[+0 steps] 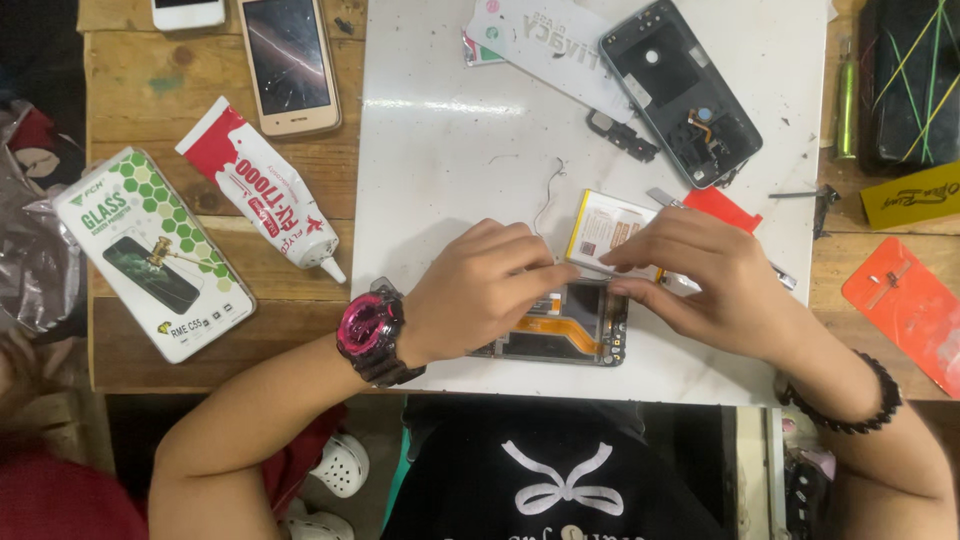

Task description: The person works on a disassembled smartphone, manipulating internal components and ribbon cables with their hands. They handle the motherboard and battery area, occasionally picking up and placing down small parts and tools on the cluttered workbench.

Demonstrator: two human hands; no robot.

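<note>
White mat [450,150] bears glue tube [262,185] beside left hand [478,290].

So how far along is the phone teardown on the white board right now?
Done: the back cover is off and lies apart at the top of the white board. In hand: the left hand and right hand meet over the battery, lifted partly off the opened phone frame. Left: the glue tube and the boxed screen protector lie untouched on the wooden table.
</note>
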